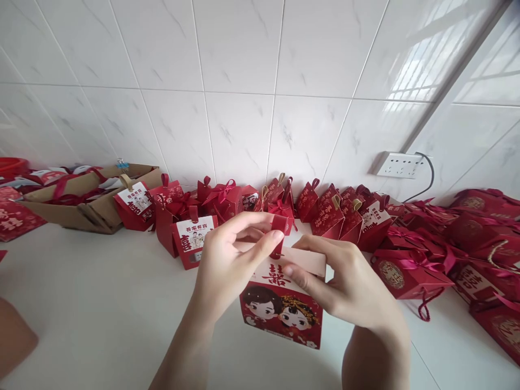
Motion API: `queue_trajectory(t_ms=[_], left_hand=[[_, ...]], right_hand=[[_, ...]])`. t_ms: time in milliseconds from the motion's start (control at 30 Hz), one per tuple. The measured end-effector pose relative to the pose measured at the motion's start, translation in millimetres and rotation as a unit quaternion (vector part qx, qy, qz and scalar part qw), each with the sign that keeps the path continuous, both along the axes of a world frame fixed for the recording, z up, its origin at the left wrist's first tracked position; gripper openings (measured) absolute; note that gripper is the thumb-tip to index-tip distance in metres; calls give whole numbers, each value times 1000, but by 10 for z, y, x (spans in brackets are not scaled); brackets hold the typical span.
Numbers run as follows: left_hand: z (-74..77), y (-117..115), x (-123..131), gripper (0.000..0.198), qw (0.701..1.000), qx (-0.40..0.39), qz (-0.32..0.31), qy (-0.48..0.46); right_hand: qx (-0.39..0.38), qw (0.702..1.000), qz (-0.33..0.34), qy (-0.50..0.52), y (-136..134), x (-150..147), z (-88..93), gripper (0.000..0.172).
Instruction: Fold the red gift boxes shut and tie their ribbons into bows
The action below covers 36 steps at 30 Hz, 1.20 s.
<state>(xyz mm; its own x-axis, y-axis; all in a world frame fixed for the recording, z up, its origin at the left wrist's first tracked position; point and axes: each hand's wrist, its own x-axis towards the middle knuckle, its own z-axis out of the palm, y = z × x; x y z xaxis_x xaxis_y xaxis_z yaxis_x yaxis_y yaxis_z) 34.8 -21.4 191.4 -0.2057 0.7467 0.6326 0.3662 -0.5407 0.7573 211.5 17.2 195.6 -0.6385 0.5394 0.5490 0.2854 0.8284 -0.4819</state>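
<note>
A red gift box (280, 311) with a cartoon couple and a white top band stands on the white counter (101, 314) in front of me. My left hand (227, 265) pinches the red ribbon (279, 225) at the box's top between thumb and fingers. My right hand (345, 281) is closed on the box's upper right edge, its fingers curled over the top flap beside the ribbon. Both hands meet above the box.
Several finished red boxes with ribbon bows (325, 211) line the tiled wall. More lie piled at the right (467, 249). A cardboard carton (89, 200) holding boxes sits at the left. A white wall socket (400, 164) with a cable is on the right.
</note>
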Motion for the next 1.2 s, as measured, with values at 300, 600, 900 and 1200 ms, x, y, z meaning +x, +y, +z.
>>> queue_trajectory(t_ms=[300,600,900,1200], left_hand=[[-28,-97,47,8,987,74,-27,141],[1,-94,3,3,973,116,9,198],[19,-63,-31,16,995,16,-34,90],[15,-37,-33,20,994,-56,-65,70]], right_hand=[[21,999,1,43,-26,-13,-8,3],[61,998,19,4,-40,-66,-4,14],[31,999,16,15,-11,-69,9,16],[27,998,-23,51,11,-110,-29,14]])
